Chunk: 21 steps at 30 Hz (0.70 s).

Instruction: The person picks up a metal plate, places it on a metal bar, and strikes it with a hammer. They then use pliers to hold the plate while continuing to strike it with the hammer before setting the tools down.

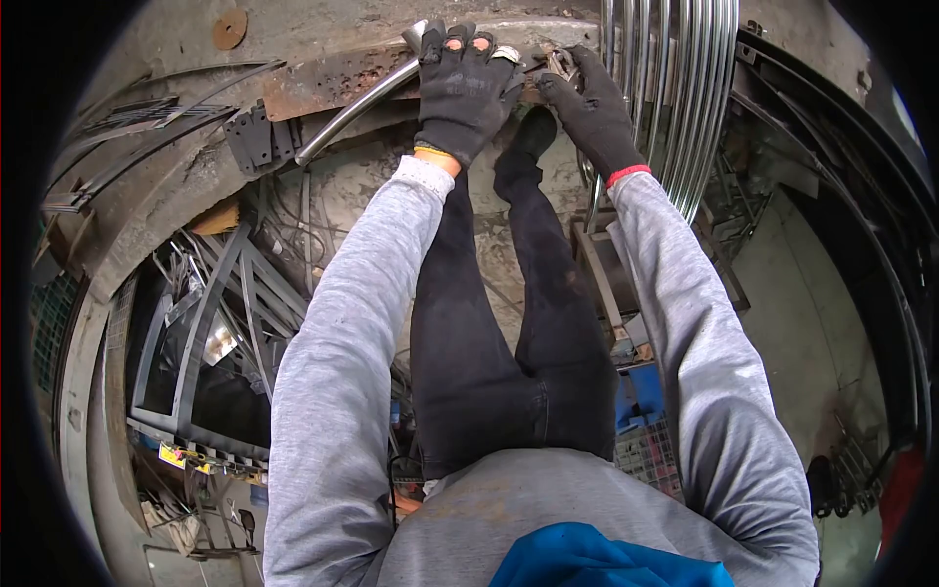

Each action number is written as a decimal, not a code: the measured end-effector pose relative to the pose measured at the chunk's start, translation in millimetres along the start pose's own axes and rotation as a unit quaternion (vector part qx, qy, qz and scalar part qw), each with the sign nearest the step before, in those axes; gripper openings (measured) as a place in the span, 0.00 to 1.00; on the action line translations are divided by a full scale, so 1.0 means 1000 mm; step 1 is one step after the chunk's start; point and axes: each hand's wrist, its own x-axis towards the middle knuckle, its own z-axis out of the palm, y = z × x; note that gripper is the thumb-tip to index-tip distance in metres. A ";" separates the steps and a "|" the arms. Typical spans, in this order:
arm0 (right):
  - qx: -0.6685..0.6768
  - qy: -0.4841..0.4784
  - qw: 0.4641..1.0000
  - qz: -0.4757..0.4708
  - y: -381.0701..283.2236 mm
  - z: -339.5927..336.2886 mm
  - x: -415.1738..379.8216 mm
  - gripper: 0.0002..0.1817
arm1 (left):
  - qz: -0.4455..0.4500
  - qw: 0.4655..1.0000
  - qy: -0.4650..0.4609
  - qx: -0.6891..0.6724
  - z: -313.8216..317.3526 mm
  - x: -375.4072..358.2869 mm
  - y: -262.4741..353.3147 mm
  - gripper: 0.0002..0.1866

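Note:
My left hand (465, 103), in a worn black glove with bare fingertips showing, is closed at the upper end of a shiny metal tube (357, 112). The tube slants down to the left, and its upper end is partly hidden by my fingers. A flared metal piece (415, 37) shows just beyond it. My right hand (595, 108), also gloved in black, is closed around a small metal piece (560, 65) whose kind I cannot make out. Both hands are over the worn metal bench edge (333, 83), a short gap apart.
Several long shiny tubes (685, 88) lie side by side to the right of my right hand. Dark flat plates (259, 139) and thin rods (161, 117) lie at left. A round disc (230, 29) rests at upper left. Metal frames and offcuts (210, 323) stand below left.

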 end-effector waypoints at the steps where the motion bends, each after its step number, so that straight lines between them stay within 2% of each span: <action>1: -0.007 -0.001 1.000 0.007 -0.002 -0.001 -0.001 0.38 | -0.001 1.000 0.000 0.000 0.000 0.000 0.000 0.16; 13: -0.021 0.011 0.999 -0.040 -0.002 0.000 -0.001 0.37 | 0.013 1.000 0.016 0.003 0.003 0.000 -0.002 0.17; 21: -0.064 0.002 0.998 -0.023 -0.016 -0.003 -0.006 0.36 | 0.010 1.000 0.004 -0.002 0.004 0.000 -0.002 0.16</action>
